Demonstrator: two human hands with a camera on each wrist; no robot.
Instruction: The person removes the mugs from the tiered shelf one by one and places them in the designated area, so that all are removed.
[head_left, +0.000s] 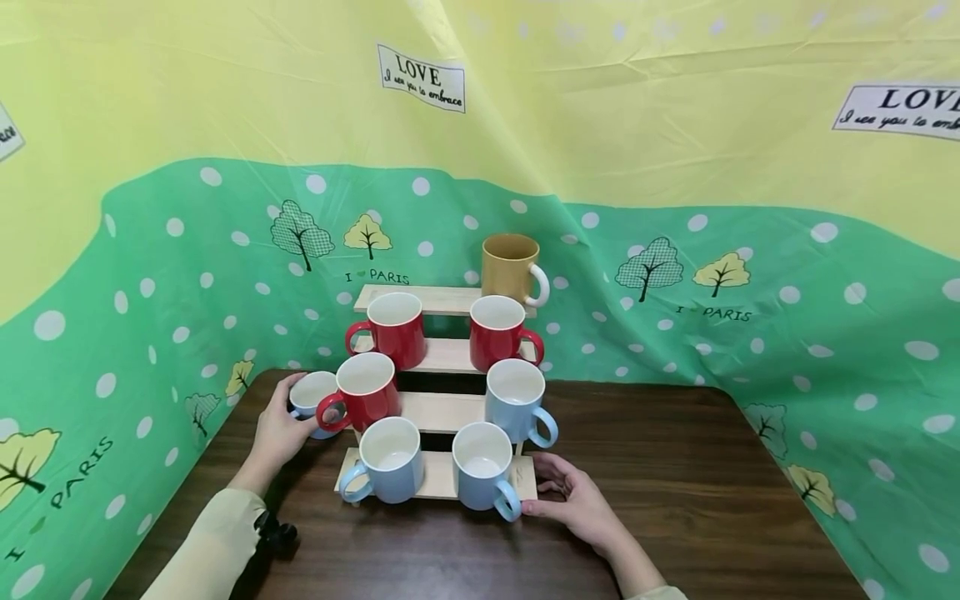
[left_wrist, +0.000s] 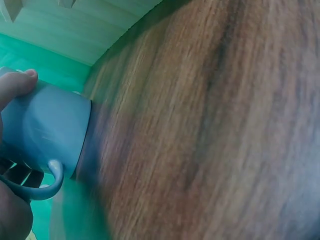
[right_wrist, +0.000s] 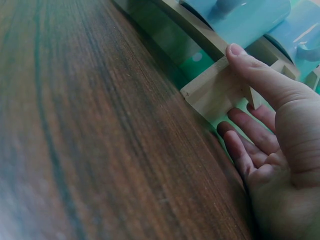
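Note:
At the left of a stepped wooden rack (head_left: 442, 412), my left hand (head_left: 279, 429) grips a light blue mug (head_left: 313, 393), thumb and fingers around its body. In the left wrist view this blue mug (left_wrist: 47, 127) has its base right at the tabletop, its handle beside the palm. My right hand (head_left: 573, 500) holds the right end of the rack's lowest shelf. In the right wrist view the thumb lies on the corner of the wooden shelf end (right_wrist: 212, 90), and the other fingers curl beside the rack's leg.
On the rack stand a tan mug (head_left: 510, 271) at the top, red mugs (head_left: 399, 337) on the middle shelves, and light blue mugs (head_left: 393, 462) lower down. A small black object (head_left: 277, 536) is by the left sleeve. A patterned cloth (head_left: 675, 250) hangs behind the dark wooden table (head_left: 675, 500).

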